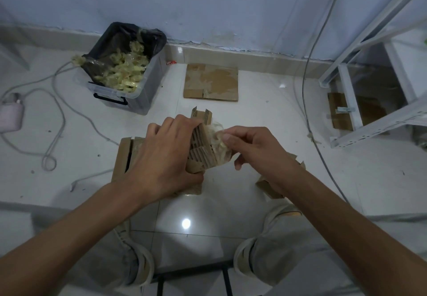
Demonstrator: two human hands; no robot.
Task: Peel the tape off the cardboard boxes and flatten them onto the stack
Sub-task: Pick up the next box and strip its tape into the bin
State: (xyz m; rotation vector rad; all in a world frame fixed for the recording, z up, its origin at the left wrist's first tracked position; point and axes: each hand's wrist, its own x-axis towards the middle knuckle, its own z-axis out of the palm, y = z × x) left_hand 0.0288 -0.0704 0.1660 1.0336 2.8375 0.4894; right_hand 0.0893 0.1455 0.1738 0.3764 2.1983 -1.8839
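My left hand (165,155) grips a small brown cardboard box (201,148) held up over the floor, its flaps open at the far end. My right hand (251,148) pinches a crumpled strip of clear tape (218,138) that still clings to the box's right side. Another cardboard box (124,157) lies on the floor under my left hand, and more cardboard (265,185) shows under my right wrist. A stack of flattened cardboard (211,82) lies on the tiles near the wall.
A clear plastic bin (129,92) lined with a black bag holds several wads of peeled tape at the left. Grey cables (53,120) loop over the floor. A white metal shelf frame (369,88) stands at the right. My knees are below.
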